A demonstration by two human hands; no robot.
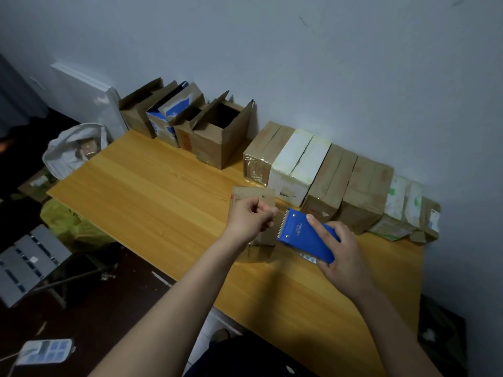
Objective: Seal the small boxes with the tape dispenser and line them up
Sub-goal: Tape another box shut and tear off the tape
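Blue tape dispenser (307, 235) is gripped in the right hand (345, 251), fingers wrapped around its body, just beside a small brown box (261, 244) standing on the wooden surface (163, 191). The left hand (251, 219) hovers over that box, fingers curled thumb to forefinger; whether they pinch tape is unclear. Sealed boxes (329, 175) line the wall.

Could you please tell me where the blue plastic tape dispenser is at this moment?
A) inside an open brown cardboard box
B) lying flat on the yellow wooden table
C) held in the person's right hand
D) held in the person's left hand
C: the right hand is wrapped round the blue plastic tape dispenser, forefinger laid along its top, beside the small brown cardboard box.
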